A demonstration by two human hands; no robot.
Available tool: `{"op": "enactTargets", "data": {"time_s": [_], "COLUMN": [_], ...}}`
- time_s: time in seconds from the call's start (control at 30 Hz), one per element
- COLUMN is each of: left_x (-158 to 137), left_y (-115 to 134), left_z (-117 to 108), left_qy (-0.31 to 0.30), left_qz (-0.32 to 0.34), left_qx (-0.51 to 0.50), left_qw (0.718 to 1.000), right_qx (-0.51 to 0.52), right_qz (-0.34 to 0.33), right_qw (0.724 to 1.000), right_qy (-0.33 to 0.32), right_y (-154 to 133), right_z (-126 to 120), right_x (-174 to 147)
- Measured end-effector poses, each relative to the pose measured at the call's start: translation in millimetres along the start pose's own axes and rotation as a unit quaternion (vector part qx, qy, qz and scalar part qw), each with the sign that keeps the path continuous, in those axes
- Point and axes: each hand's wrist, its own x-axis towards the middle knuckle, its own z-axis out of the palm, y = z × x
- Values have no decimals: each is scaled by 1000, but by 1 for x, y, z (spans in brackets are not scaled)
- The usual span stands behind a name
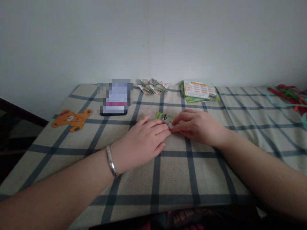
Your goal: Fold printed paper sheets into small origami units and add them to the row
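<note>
A small printed paper (161, 116), green with dark print, lies on the checked cloth, largely covered by my hands. My left hand (150, 137), with a silver bangle at the wrist, rests flat over its near left part, fingers stretched out. From the right, my right hand (199, 126) pinches the paper's right part between curled fingers, and its fingertips meet those of my left hand. How the paper is folded beneath the hands is hidden.
Folded paper pieces (153, 86) lie near the wall, beside a stack of printed papers (200, 91). A phone (116, 97), partly pixelated, and an orange teddy bear cutout (73, 120) are at left. Red and green strips (287, 94) lie at far right.
</note>
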Motion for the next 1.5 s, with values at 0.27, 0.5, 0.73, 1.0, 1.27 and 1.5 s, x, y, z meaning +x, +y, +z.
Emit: {"op": "enactTargets", "data": {"time_s": [0.27, 0.5, 0.73, 1.0, 1.27, 1.5], "left_x": [0, -1, -2, -1, 0, 2], "left_y": [1, -3, -3, -2, -2, 0], "left_z": [-2, -4, -5, -5, -5, -5], "left_qy": [4, 8, 11, 3, 3, -15], "left_qz": [11, 25, 25, 19, 17, 18], "left_qx": [21, 20, 30, 27, 28, 37], "left_qw": [1000, 999, 999, 999, 999, 999], "right_qx": [-39, -36, -33, -7, -39, -56], "right_qz": [0, 10, 20, 0, -14, -10], "right_qw": [999, 998, 998, 999, 997, 996], "right_qy": [-34, -45, -47, -47, -62, -69], "right_y": [-7, -6, -9, -9, -10, -14], "right_z": [-4, -5, -6, -7, -8, -9], "right_x": [2, -1, -2, -2, -1, 2]}}
